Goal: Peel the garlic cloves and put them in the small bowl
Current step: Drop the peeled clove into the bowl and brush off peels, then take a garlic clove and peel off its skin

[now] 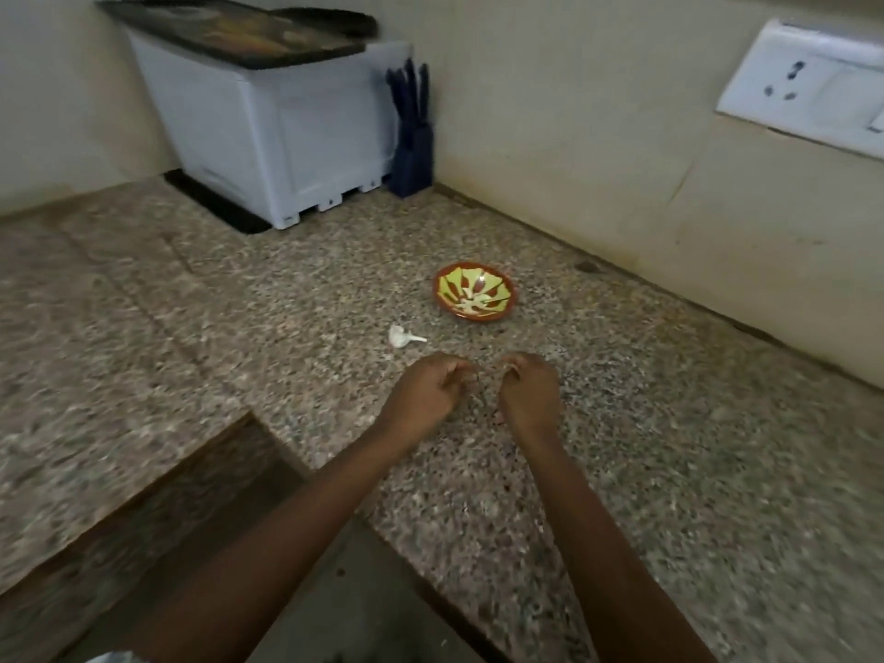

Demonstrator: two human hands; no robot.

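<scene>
Over the middle of the speckled brown granite counter (669, 471), a little in from its front edge: left hand (428, 392) and right hand (530, 392), close together yet apart, fingers of both curled inward with tips turned toward each other. Too blurred to tell whether anything is pinched there; no clove or skin plainly visible in either. Just beyond the left hand, toward the back edge: small white piece of garlic (403, 337) with a short stalk, lying loose on the counter, touched by neither hand. Further on, nearer the back edge: small round bowl (471, 314) with red-brown rim and yellow-green patterned inside, upright, apparently holding no cloves. In the far left corner: white plastic box (268, 131) under a dark tray (229, 35), dark blue knife block (414, 150) just beside it.

Looks like the peeling step, early on, with nothing yet delivered. Calls next for settling what sits between the fingertips: if a clove, stripping the papery skin and carrying it to the bowl; if nothing, reaching forward for the white piece and breaking off a clove.
</scene>
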